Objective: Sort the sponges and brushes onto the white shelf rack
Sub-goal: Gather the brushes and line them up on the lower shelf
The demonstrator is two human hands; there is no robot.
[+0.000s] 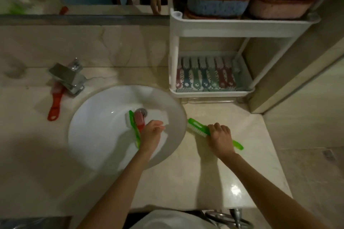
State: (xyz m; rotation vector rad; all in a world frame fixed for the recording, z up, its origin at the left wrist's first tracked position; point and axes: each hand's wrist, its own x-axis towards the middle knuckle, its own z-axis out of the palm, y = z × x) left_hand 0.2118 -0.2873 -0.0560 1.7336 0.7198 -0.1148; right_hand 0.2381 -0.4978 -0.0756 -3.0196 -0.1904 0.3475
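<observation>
Right hand grips a translucent green plastic brush, white bristles down on the glossy marble counter. Left hand, fingers loosely curled, reaches green and red brushes in the round white sink; grip unclear.

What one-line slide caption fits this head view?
Right hand grips a green brush on the counter; left hand reaches for brushes in the sink beside the white rack.
</observation>
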